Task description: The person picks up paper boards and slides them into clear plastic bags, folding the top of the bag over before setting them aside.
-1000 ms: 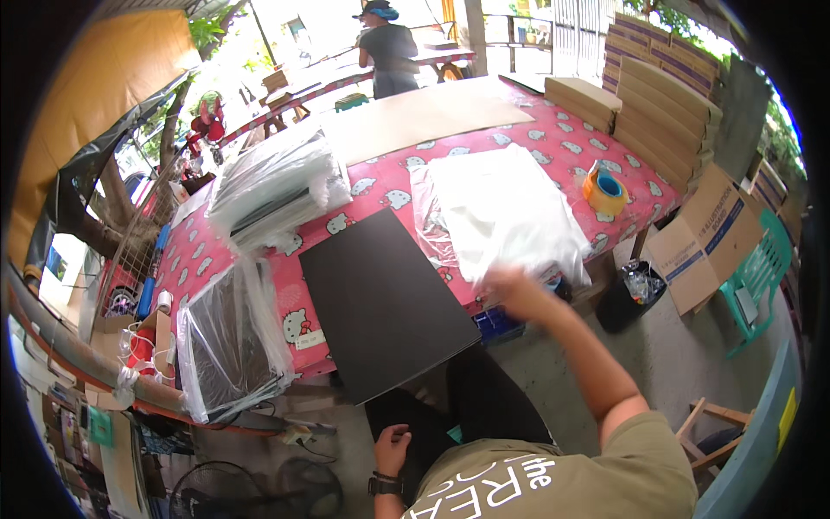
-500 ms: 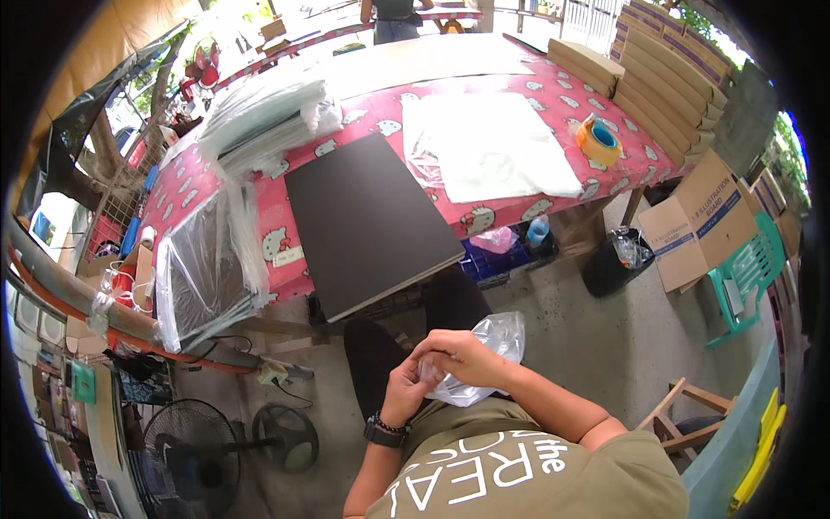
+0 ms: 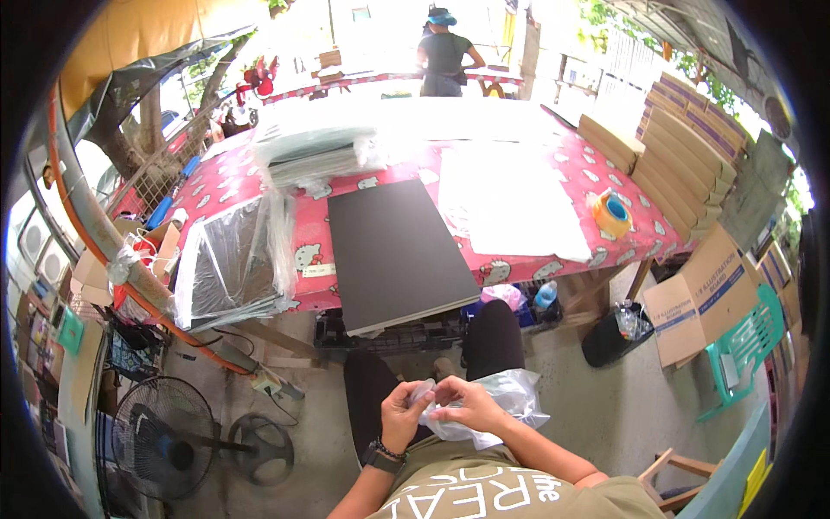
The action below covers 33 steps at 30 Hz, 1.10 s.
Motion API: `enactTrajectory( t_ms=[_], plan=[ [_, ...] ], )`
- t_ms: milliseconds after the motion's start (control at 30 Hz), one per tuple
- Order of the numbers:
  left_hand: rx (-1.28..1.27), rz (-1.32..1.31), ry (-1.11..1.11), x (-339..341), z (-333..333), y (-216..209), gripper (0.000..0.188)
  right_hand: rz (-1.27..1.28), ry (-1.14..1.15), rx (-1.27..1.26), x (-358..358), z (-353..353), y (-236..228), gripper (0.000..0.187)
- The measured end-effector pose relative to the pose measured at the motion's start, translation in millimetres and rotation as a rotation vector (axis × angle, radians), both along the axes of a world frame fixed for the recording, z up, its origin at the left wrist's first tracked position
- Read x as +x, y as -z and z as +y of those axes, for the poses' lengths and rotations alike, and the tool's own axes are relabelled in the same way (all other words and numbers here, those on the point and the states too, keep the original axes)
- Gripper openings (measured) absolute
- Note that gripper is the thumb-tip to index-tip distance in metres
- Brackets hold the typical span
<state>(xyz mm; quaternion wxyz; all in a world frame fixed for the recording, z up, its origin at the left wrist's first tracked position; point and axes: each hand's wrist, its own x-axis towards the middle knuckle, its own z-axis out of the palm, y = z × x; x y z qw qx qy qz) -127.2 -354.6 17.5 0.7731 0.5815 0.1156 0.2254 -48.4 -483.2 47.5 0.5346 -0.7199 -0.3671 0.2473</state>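
Wht txt (image 3: 506, 493) on olive shirt (image 3: 601, 500), blue print (image 3: 724, 278) on brn carton (image 3: 702, 303)

Clear plastic bag (image 3: 517, 401), crumpled, edge apparently pinched between both hands' fingers (image 3: 456, 389), rest spread rightward.

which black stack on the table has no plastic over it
The middle black stack, its top bare; the left-hand black stack lies under clear plastic.

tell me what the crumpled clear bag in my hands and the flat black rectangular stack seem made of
The crumpled clear bag looks like thin, glossy plastic film: it wrinkles and catches light. The flat black rectangular stack is probably matte card or board: dull face, straight sides, paler front edge.
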Motion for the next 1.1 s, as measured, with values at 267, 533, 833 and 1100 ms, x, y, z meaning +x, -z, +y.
enactTrajectory(
  t_ms=[267, 533, 833, 1100],
  plan=[
    [-0.038, 0.122, 0.115, 18.9, -9.0, -3.1, 0.017, 0.242, 0.202, 0.231, 18.0, -10.1, 5.6, 0.01],
    [0.14, 0.086, 0.059, 41.5, -19.4, 2.6, 0.016, 0.475, 0.282, 0.377, 23.7, -12.1, 11.0, 0.007],
    [0.528, 0.271, 0.19, 99.7, 29.4, 64.8, 0.04, 0.618, 0.288, 0.518, 43.6, -23.7, 24.1, 0.005],
    [1.343, 1.297, 0.507, 126.2, 60.6, 145.7, 0.055, 0.611, 0.26, 0.391, 38.7, -30.0, 8.8, 0.008]
  ],
)
